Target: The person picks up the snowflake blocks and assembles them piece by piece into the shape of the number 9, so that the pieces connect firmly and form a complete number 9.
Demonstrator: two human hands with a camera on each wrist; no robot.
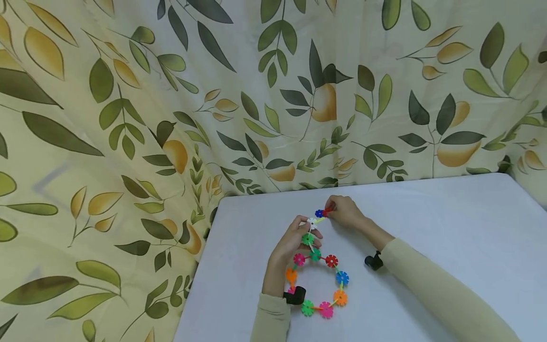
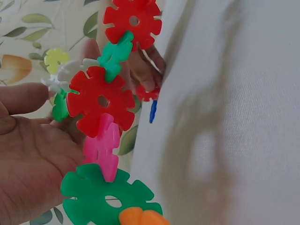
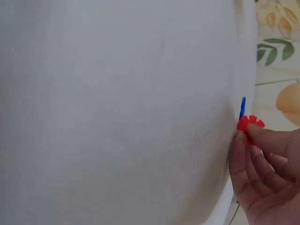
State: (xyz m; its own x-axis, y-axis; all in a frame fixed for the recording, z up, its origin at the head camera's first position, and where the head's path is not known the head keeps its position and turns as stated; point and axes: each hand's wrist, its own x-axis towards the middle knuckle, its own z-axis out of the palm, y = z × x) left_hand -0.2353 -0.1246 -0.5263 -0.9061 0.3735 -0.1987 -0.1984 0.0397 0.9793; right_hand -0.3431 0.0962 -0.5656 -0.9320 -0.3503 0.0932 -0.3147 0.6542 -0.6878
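Note:
My left hand (image 1: 289, 243) holds a chain of flower-shaped interlocking discs near its top, its thumb and fingers at a white disc (image 1: 312, 222) and a green disc (image 1: 307, 237). A yellow disc (image 1: 319, 220) sticks out edge-on from the white one. Below, the chain joins a closed ring of multicoloured discs (image 1: 343, 274). My right hand (image 1: 347, 213) pinches a red disc (image 3: 244, 123) between thumb and fingertips. A blue disc (image 3: 242, 108) is slotted into that red disc. In the head view the red and blue pair is beside the yellow disc; whether they touch I cannot tell.
A white-covered table (image 1: 448, 228) lies under both hands. Behind it and to the left hangs a leaf-patterned curtain (image 1: 239, 80). Black cameras (image 1: 295, 296) are strapped to both wrists.

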